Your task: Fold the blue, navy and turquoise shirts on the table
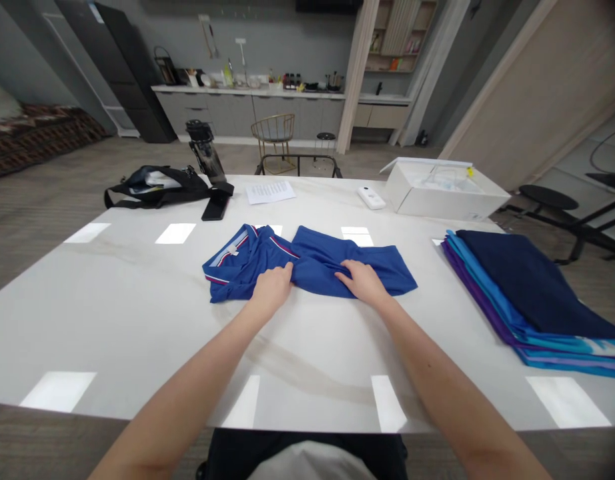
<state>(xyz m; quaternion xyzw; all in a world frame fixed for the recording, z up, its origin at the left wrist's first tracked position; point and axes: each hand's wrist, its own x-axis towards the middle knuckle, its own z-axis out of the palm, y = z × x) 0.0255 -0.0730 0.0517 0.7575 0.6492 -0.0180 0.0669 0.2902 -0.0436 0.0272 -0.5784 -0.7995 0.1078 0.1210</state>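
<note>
A blue polo shirt (317, 277) lies partly folded, lengthwise across the white table in front of me. Its collar, trimmed with white and red stripes, points left, and a small white label shows inside the neck. My left hand (272, 288) is closed on the fabric just below the collar, thumb and forefinger pinching it. To its right, my right hand (363, 281) grips the lower part of the shirt, where the cloth bunches up between thumb and fingers. The undersides of both hands are hidden.
A stack of folded clothes (532, 287) in navy, blue and purple sits at the right edge. Behind are a white box (437, 190), a small white device (371, 198), a paper sheet (270, 192), a phone (216, 205), a bottle (206, 152) and a black bag (160, 185).
</note>
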